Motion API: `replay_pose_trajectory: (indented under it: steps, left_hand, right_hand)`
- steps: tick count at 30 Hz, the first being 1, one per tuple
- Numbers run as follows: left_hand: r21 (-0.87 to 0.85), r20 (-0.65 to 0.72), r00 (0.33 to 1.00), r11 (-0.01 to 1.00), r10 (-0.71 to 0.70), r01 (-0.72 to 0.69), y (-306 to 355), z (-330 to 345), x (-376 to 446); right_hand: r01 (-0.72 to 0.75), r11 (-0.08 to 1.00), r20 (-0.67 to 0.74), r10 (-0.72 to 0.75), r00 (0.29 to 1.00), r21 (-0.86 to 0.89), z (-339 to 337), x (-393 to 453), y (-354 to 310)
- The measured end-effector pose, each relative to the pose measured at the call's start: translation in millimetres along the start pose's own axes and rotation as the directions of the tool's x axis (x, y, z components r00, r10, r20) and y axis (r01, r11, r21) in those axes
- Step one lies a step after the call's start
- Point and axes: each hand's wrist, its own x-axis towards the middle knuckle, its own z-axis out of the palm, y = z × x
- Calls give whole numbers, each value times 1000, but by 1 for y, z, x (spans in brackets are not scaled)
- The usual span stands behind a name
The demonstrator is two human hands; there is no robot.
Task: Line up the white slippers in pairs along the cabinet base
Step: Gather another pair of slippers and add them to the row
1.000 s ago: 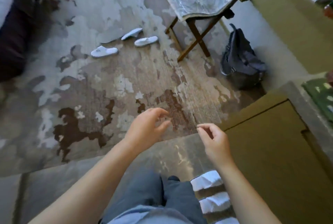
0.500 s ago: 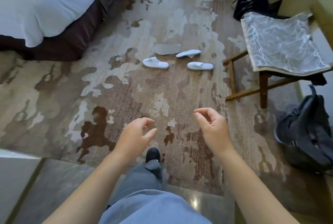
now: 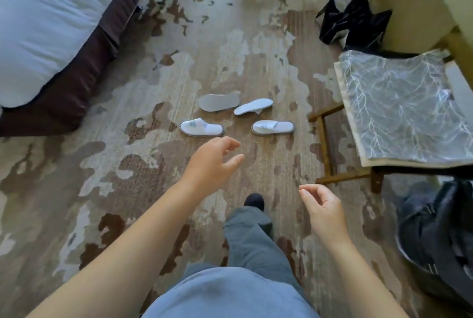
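Patterned carpet (image 3: 128, 164) is now spread ahead, the cabinet having been left out of view since a second ago; four white slippers (image 3: 201, 127) are seen closer, so another fetch is judged under way. Just beyond the left hand (image 3: 212, 161) they lie scattered, one sole-up. Nothing is held: left hand relaxed and reaching, right hand (image 3: 322, 209) loosely curled.

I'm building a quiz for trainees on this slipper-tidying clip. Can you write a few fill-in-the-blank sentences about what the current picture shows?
1. ____ slippers lie on the carpet ahead of the person.
2. The gray slipper lies with its ____ facing up.
3. The left hand and right hand hold ____.
4. The bed stands on the person's ____ side.

Missing words: four; sole; nothing; left
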Motion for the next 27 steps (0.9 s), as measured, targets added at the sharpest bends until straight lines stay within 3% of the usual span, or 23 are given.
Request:
replay_pose_trajectory:
  steps: [7,13,22,27]
  left_hand:
    - [12,-41,973,974,-226,226,-9,-7,136]
    - [-30,-67,890,893,-451,450,-44,-10,207]
    - [-131,-84,797,799,-598,586,-136,2,372]
    - [-185,-93,719,721,-689,668,-214,37,447]
  right_hand:
    - [65,992,170,-46,984,-106,5,210,-70]
    - [103,979,309,-44,950,-176,43,336,-112]
    - [86,934,444,82,892,-346,137,507,-98]
    - [146,891,514,109,851,-431,207,596,-54]
